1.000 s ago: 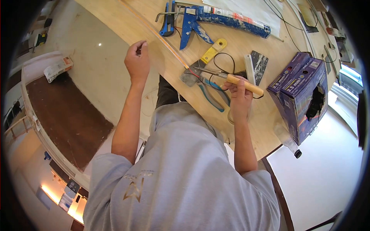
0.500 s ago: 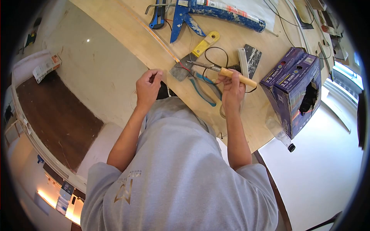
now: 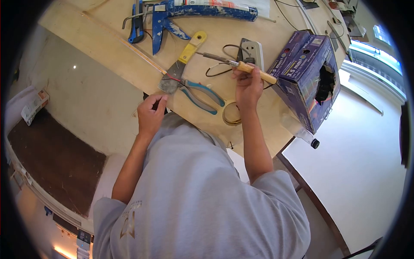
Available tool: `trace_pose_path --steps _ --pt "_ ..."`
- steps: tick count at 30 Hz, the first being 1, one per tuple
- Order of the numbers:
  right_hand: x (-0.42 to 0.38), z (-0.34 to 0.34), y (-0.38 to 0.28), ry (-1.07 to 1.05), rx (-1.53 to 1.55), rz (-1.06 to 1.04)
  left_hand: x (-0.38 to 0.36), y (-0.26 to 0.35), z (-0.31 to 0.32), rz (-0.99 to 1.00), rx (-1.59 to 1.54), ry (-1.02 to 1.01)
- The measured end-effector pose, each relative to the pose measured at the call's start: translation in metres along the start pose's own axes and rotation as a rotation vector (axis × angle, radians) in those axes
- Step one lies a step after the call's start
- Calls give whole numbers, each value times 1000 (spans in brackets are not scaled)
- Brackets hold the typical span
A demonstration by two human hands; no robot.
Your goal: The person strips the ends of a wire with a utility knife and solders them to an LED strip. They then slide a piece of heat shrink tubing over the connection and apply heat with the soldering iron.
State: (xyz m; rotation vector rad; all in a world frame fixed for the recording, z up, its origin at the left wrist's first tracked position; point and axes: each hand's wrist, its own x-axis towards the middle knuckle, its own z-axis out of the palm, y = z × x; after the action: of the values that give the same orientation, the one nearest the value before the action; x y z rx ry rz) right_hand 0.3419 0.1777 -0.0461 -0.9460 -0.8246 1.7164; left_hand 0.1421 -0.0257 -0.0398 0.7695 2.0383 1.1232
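My right hand [image 3: 249, 88] is closed around the wooden handle of a soldering iron [image 3: 258, 73], held above the table with its metal tip pointing left. My left hand [image 3: 151, 114] is pinched at the table's front edge; anything between its fingers is too small to make out. Just beyond it lies a scraper [image 3: 189, 52] with a yellow handle. The end of a thin strip [image 3: 146, 60] with a red wire rests at the scraper's blade. Pliers [image 3: 202, 97] with blue-grey handles lie between my hands. A small ring-shaped roll [image 3: 231, 123] sits beside my right wrist.
A blue caulking gun [image 3: 207, 12] and a utility knife [image 3: 137, 26] lie at the back. A white power strip [image 3: 253, 54] stands behind the iron. To the right are a purple box [image 3: 297, 73] and a clear bottle [image 3: 305, 136] near the table edge.
The view has shifted, so the table things appear further left and higher. Against the scraper, the soldering iron has moved right, and the ring-shaped roll shows more fully beside my right wrist.
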Motion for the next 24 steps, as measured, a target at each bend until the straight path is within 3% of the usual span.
trace_pose_path --steps 7,10,14,19,24 --pt "-1 -11 -12 15 80 18 -5 -4 2 34 -26 -28" --pt "-16 -8 -15 -165 24 4 -9 -5 -1 47 23 -71" --pt "-38 9 -30 -236 124 46 -15 13 3 157 91 -243" --pt "-44 35 -74 -213 153 -142 16 68 61 842 329 -236" --pt "-37 25 -114 -169 165 -242 79 125 128 1237 715 -185"
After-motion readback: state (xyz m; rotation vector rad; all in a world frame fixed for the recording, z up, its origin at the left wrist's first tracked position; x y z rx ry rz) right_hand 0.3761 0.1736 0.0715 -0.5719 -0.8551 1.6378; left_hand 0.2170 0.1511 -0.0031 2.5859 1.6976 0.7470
